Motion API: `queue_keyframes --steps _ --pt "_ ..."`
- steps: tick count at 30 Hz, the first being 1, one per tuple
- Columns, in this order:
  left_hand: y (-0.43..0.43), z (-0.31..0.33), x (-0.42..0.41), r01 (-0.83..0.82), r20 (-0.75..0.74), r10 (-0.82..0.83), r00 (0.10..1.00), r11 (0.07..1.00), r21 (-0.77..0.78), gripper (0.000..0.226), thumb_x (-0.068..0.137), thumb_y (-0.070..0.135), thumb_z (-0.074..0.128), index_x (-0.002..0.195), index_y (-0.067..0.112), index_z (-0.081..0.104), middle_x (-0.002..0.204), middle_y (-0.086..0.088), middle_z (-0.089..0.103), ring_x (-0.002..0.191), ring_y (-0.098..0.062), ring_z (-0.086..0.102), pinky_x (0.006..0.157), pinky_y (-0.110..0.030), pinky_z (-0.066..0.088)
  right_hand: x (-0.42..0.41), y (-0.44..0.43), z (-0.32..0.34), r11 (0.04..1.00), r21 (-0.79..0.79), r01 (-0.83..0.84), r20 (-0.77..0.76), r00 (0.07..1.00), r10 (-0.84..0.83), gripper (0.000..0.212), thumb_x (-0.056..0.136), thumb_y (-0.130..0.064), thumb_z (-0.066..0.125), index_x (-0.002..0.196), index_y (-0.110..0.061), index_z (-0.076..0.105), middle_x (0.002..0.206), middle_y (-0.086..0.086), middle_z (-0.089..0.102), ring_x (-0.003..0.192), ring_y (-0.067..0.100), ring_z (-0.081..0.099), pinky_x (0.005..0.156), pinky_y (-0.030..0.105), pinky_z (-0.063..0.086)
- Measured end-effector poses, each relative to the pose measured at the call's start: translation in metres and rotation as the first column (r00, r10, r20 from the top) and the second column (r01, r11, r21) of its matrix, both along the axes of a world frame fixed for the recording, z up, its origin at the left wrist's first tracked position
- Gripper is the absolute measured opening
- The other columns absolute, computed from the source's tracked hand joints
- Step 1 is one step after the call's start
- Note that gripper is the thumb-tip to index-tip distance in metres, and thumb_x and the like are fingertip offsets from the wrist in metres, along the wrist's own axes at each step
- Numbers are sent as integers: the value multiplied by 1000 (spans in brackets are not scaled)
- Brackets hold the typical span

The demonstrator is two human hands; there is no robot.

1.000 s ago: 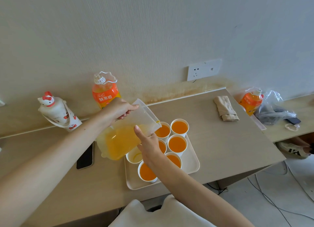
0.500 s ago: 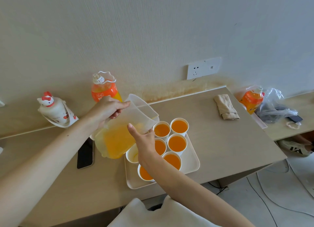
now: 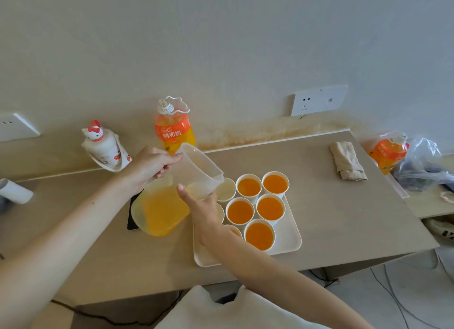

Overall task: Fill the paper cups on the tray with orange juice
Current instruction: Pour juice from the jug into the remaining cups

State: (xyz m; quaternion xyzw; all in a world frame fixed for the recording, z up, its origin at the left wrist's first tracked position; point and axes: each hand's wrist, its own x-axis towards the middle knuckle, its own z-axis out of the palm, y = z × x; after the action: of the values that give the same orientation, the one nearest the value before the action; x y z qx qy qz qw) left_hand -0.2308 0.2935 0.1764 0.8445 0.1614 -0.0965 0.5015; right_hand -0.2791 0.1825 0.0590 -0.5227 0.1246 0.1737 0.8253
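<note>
Juice (image 3: 162,210) is pooling in the lower half of the translucent plastic pitcher (image 3: 196,166), so it is probably handling bottom-heavy, with smooth, possibly slippery walls. The left hand (image 3: 152,167) is gripping it up by the rim, tilting the spout toward a pale, nearly empty paper cup (image 3: 226,189) just beyond the right hand (image 3: 205,213). That hand's thumb is pressing the pitcher's wall; its fingers are hidden, their curl impossible to tell. Right of both hands, full cups (image 3: 259,235), thin-walled and crushable, are crowding the smooth tray (image 3: 291,231).
</note>
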Motion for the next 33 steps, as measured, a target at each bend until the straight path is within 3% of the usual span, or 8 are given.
queue_keyframes --steps 2,7,11,15,19,23,33 --pt "3 -3 -2 -7 -11 7 1000 1000 12 41 89 28 67 59 12 43 42 8 33 36 -7 29 34 -12 25 -2 6 -3 1000 -6 -12 -2 1000 12 105 54 -50 88 141 -21 38 128 -2 62 118 11 58 105 34 46" --pt "10 -12 -6 -8 -37 8 999 1000 8 27 87 29 69 71 10 59 53 4 37 43 -10 30 48 -21 28 -4 9 -12 999 -10 -37 -9 999 37 81 63 -45 87 132 -23 53 120 -4 68 113 10 62 103 35 48" --pt "10 -18 -6 -3 -56 7 998 998 65 43 87 31 69 58 11 45 48 2 35 46 -14 29 53 -27 28 -7 10 -16 999 -8 -51 -82 995 51 69 69 -43 86 127 -19 59 115 -2 71 109 12 65 102 35 49" --pt "6 -22 -7 4 -64 2 998 995 95 46 88 31 68 55 12 41 43 3 35 46 -15 30 53 -28 27 -10 10 -20 999 7 -38 -121 992 39 78 61 -49 88 126 -17 59 113 1 71 108 17 65 101 40 50" --pt "1 -24 -5 9 -72 1 997 991 137 45 88 32 67 57 10 43 38 6 35 45 -15 31 52 -27 28 -11 7 -22 999 49 -6 -119 993 12 68 68 -37 86 126 -15 58 113 4 71 108 20 66 101 43 50" --pt "-3 -24 -3 15 -77 -4 997 991 137 45 89 31 67 57 11 43 36 7 35 45 -15 31 51 -27 27 -11 7 -22 998 63 6 -132 991 2 84 53 -50 88 124 -15 59 111 4 72 107 21 66 101 44 51" --pt "-10 -20 -2 2 -96 13 995 988 152 40 89 28 67 60 12 44 37 8 35 43 -13 30 48 -24 27 -14 6 -21 993 117 6 -147 989 11 94 44 -56 91 124 -15 60 112 5 72 108 24 67 101 48 49"
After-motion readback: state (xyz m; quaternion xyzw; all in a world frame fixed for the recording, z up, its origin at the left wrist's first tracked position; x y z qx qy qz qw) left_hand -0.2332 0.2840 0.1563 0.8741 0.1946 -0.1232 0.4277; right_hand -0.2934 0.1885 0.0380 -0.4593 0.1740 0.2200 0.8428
